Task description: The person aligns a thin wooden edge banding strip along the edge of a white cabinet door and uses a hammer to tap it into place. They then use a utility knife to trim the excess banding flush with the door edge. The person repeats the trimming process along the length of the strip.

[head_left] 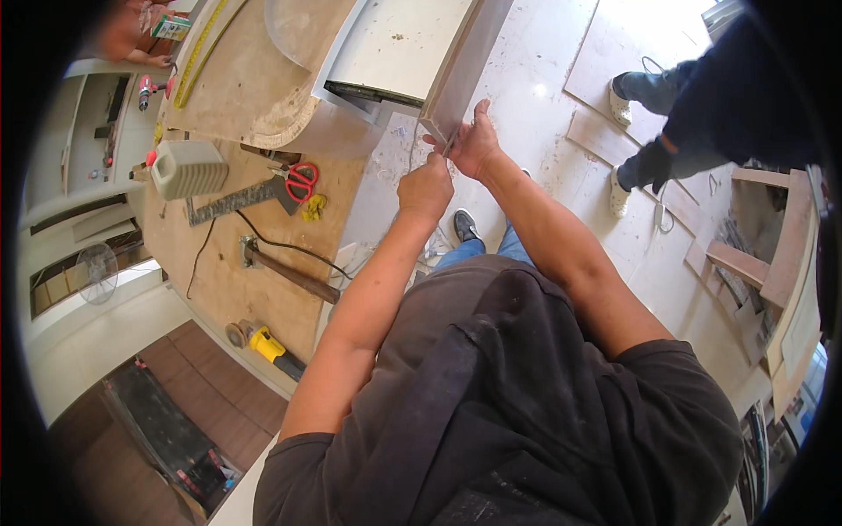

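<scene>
Counter (289, 289) at ten o'clock, panel (460, 66) at twelve, its far end cut off.
Our left hand's (426, 188) fingers curl closed, contents hidden; our right hand's (474, 146) look open by the panel's near corner, tips partly obscured.

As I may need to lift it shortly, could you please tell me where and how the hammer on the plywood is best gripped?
Probably by the brown handle, near its free end, coming from the wearer's side with the left hand: it is long and slim and points toward the wearer, while the metal head lies farther away.
</scene>
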Demonstrator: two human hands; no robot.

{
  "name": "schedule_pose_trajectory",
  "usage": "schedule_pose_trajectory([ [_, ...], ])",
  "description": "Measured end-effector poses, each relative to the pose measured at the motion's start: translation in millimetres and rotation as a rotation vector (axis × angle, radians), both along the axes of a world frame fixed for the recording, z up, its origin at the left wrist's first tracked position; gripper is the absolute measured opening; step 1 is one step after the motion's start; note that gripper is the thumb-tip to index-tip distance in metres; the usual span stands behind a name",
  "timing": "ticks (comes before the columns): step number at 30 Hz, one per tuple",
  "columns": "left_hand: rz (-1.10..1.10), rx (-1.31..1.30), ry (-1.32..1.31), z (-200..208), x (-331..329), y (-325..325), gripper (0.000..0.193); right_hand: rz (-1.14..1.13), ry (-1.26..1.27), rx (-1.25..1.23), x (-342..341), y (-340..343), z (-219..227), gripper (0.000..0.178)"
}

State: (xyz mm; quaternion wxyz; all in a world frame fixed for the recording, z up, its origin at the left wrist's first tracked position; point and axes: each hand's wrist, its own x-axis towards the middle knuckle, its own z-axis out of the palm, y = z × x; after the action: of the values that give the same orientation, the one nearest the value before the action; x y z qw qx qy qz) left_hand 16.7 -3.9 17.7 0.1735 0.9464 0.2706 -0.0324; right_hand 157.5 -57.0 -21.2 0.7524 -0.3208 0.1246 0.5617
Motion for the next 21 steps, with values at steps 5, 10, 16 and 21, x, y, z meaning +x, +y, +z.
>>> schedule_pose_trajectory([
  [5,0.000,-0.043,0.020,-5.6,22.0,2.5,0.019,-0.013,0.054,0.012,0.7,3.5,7.2,0.113],
  [10,0.004,-0.013,0.010,7.8,12.8,0.1,0.020,-0.003,0.079,0.074,4.2,2.7,4.4,0.116],
  [16,-0.005,0.022,0.035,-0.1,-8.6,-0.1,0.019,0.064,0.037,0.085,8.5,-2.9,-6.1,0.116],
  [21,0.018,0.020,0.111,-10.7,0.1,-0.5,0.020,0.049,0.006,0.040,5.2,-0.2,-8.4,0.116],
])
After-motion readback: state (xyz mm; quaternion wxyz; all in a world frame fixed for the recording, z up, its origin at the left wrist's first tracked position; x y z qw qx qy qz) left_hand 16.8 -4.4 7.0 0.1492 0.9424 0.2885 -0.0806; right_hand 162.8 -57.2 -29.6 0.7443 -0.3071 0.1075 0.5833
